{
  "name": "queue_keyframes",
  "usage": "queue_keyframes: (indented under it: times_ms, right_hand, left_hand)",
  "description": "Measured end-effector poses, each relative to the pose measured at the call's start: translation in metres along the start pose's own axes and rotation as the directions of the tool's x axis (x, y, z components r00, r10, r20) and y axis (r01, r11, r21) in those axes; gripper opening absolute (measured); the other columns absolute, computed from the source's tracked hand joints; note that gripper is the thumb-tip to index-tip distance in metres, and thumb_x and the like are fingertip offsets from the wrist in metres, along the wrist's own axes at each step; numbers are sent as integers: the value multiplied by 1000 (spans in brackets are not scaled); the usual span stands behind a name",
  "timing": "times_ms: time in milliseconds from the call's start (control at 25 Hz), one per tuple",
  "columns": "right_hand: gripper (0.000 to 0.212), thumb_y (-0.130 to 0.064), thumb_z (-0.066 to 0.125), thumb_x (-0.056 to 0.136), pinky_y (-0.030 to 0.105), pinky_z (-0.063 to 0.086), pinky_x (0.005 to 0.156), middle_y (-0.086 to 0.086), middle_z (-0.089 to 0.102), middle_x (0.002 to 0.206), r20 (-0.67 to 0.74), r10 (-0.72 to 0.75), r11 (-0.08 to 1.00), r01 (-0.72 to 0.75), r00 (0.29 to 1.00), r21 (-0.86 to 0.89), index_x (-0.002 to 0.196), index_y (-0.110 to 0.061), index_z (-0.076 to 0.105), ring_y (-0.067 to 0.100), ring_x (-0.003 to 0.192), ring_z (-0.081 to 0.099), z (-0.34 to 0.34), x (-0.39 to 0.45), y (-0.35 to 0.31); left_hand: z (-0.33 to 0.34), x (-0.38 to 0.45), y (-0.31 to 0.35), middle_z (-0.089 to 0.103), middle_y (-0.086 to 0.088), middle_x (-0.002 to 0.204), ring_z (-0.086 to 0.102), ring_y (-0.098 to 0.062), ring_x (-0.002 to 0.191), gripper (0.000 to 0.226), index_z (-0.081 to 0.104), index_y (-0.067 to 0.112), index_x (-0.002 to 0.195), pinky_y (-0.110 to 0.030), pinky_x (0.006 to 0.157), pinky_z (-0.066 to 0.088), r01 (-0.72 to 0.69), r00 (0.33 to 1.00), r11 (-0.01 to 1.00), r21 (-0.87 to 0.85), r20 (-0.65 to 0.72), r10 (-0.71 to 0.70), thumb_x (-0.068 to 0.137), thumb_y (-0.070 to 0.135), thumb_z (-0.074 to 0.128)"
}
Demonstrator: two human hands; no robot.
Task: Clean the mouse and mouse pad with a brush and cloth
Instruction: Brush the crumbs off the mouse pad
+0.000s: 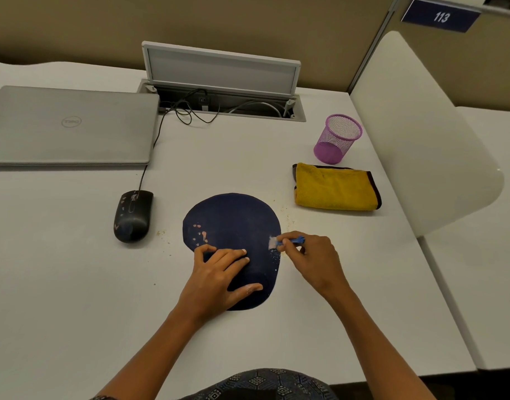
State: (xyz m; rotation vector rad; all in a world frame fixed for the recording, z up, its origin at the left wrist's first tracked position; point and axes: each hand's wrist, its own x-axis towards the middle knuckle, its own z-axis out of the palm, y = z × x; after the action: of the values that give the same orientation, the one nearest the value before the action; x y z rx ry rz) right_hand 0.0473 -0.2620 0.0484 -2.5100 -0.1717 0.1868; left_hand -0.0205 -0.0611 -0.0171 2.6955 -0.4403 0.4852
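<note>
A dark blue mouse pad [233,220] lies in the middle of the white desk, with pink smears near its left edge and pale specks at its right edge. My left hand [219,275] rests flat on the pad's near half, fingers spread. My right hand [311,258] grips a small blue brush [288,241], whose white bristles touch the pad's right edge. A black wired mouse [132,216], spotted with marks, sits to the left of the pad. A folded yellow cloth [336,187] lies to the pad's upper right.
A closed grey laptop [70,125] lies at the back left. A purple mesh pen cup [336,138] stands behind the cloth. An open cable hatch [222,82] with wires sits at the back. Crumbs are scattered around the pad. A white divider [421,134] bounds the right side.
</note>
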Motion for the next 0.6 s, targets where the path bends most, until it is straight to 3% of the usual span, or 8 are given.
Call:
queue_keyframes:
  times_ms: [120,200,280,360,480,520,600]
  right_hand:
    - [33,-36,49,93,21,43,70,10,72,96,-85,47,997,-53,995,-64,118,-21,63,11,70,54,-6,1,3]
    - [31,-33,50,93,20,45,72,8,72,99,8,3,999,-3,1000,32,118,-21,64,15,74,59,-6,-2,0]
    - [32,-35,48,94,21,45,74,6,71,102,34,15,999,-14,999,-31,120,-23,62,15,80,61,-4,-4,0]
    - [34,-38,47,93,21,43,70,8,72,98,-58,54,993,-59,997,-102,121,-23,61,14,73,57,-7,-3,1]
    - [29,-33,50,93,20,44,64,5,73,94,33,-16,998,13,999,66,117,-23,64,14,68,59,-6,-12,-3]
    - [29,-33,50,93,16,42,62,4,72,91,47,-17,999,15,999,33,117,-24,64,9,64,57,-5,-14,-3]
    - [30,-35,49,93,10,34,57,4,69,82,-51,32,998,-35,998,-59,118,-26,63,0,53,45,-7,-14,0]
  left_hand:
    - [0,1,1,67,3,114,64,-14,101,59,71,15,106,-38,96,30,-8,1000,1000,2,0,8,83,64,46]
    - [0,0,1,67,2,114,64,-15,101,59,71,15,106,-40,96,32,-5,1000,1000,1,-1,5,83,64,45]
    - [-1,1,1,67,2,114,64,-15,100,59,71,16,105,-41,95,35,-2,1000,1000,3,-3,2,83,64,45]
    - [-1,2,1,67,2,114,64,-15,101,59,71,16,105,-42,94,36,-7,1000,1000,2,-1,7,83,64,46]
    - [0,1,0,68,2,113,64,-16,99,58,71,15,105,-40,95,33,-12,1000,1000,2,-14,12,83,63,46]
    - [1,1,0,68,2,113,64,-16,99,58,71,15,104,-39,95,31,-14,1000,1000,1,-18,14,82,63,46]
    - [1,1,0,68,2,112,64,-16,98,58,71,15,103,-38,95,30,-19,1000,1000,0,-24,19,83,63,47]
